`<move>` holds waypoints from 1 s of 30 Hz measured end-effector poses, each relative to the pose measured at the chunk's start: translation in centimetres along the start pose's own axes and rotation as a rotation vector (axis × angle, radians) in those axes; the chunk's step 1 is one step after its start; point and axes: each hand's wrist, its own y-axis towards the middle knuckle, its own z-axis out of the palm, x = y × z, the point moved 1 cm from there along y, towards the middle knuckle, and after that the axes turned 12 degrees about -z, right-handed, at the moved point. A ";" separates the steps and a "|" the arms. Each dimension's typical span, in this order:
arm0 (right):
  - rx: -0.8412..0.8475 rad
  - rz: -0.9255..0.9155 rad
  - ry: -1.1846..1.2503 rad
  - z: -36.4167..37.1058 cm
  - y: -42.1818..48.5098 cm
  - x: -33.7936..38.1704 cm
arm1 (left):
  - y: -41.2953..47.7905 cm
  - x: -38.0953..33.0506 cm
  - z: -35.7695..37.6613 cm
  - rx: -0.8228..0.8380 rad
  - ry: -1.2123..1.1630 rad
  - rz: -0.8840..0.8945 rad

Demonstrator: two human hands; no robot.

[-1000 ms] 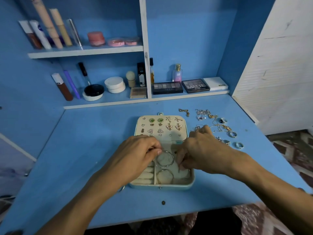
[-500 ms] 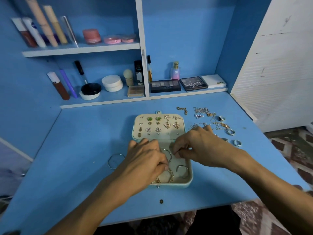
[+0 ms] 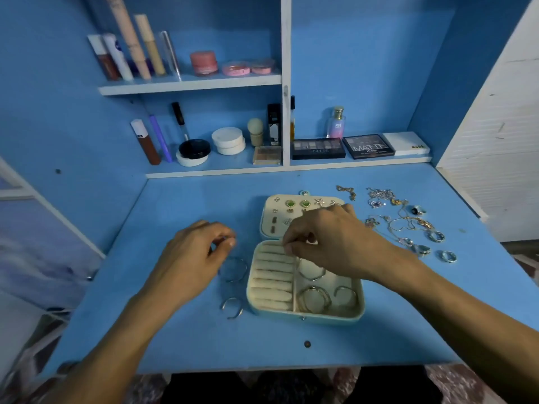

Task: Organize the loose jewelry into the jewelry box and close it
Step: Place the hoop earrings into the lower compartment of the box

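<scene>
Jewelry box (image 3: 320,316), pale teal with cream lining, lay open at the middle of the blue desk (image 3: 379,339), its lid (image 3: 280,206) flat behind the base. Left hand (image 3: 189,258): hung over the desk just left of the box, fingers curled toward the thumb; whether it pinched anything could not be told. Thin bangle (image 3: 233,269): on the desk under that hand's fingertips, beside the box wall. Open cuff bangle (image 3: 232,308): on the desk nearer the front edge, just left of the box. Ring rolls (image 3: 272,282): a cream stack filling the box's left compartment. Three more bangles (image 3: 316,298): in the right-hand compartments, one partly hidden under the right wrist. Green stud earrings (image 3: 297,203): a pair pinned in the lid among other small studs. Right hand (image 3: 335,243): reached across the hinge, fingertips bunched above the top of the ring rolls; what they held, if anything, was too small to make out. Loose chains (image 3: 404,221): gold and silver, tangled on the desk right of the lid. Loose rings (image 3: 449,256): several scattered near the chains, well apart from the box. Eyeshadow palette (image 3: 368,145) marked MATTE: on the low shelf behind.
</scene>
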 end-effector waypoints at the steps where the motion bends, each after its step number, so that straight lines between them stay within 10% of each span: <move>1: 0.003 -0.024 0.005 0.2 0.8 0.6 | -0.1 0.9 -0.1 -0.002 0.020 -0.042; 30: 0.216 -0.338 -0.466 7.7 3.7 9.0 | -0.5 4.1 -0.2 0.000 0.006 -0.201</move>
